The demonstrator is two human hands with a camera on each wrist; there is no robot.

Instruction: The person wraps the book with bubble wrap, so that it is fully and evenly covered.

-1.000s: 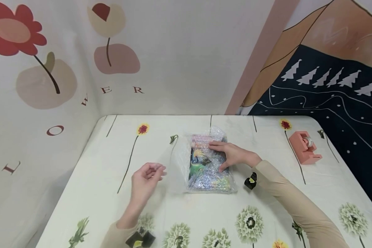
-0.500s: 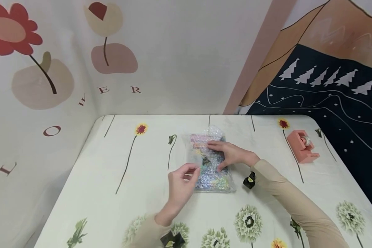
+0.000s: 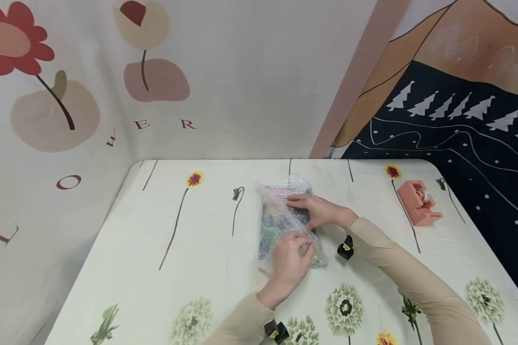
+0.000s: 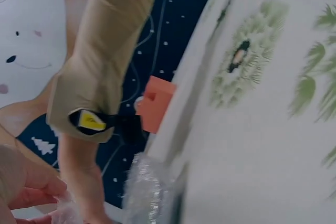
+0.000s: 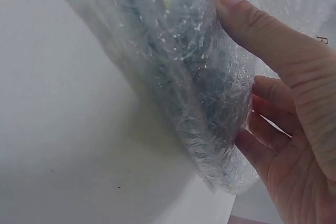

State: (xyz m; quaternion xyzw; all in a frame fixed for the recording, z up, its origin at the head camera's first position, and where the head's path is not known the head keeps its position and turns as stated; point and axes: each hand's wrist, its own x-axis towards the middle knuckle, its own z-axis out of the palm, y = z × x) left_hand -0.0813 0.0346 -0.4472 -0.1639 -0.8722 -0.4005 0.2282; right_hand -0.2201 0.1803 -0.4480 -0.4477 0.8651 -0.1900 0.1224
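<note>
Has a flat, brightly printed item (image 3: 271, 235) near the middle of a white flower-patterned tablecloth (image 3: 207, 239), at the hub of a dial with twelve at the far edge. Has it under clear bubble wrap (image 3: 300, 183), blurring the printed colours, with a layer of the sheet slanting across the top from about ten o'clock to four. Pinches the wrap narrowly between thumb and fingertips of the left hand (image 3: 291, 258), above the near part of the item at six o'clock; shows the same pinch around eight o'clock in the left wrist view. Rests the right hand (image 3: 317, 209) on the wrapped item toward two o'clock, with thumb and fingers spread wide and touching the wrap. Cannot tell the firmness of that touch. Wears beige sleeves (image 3: 406, 273), reaching in from seven o'clock with the left and four with the right, plus a black wrist mount (image 3: 346, 247) by each cuff. Has a salmon tape dispenser (image 3: 419, 203) well apart at three o'clock. Faces a pale wall cloth (image 3: 250, 96) at twelve, printed with flowers and letters between nine and eleven, and a dark blue cloth (image 3: 500, 206) with white trees around two.
</note>
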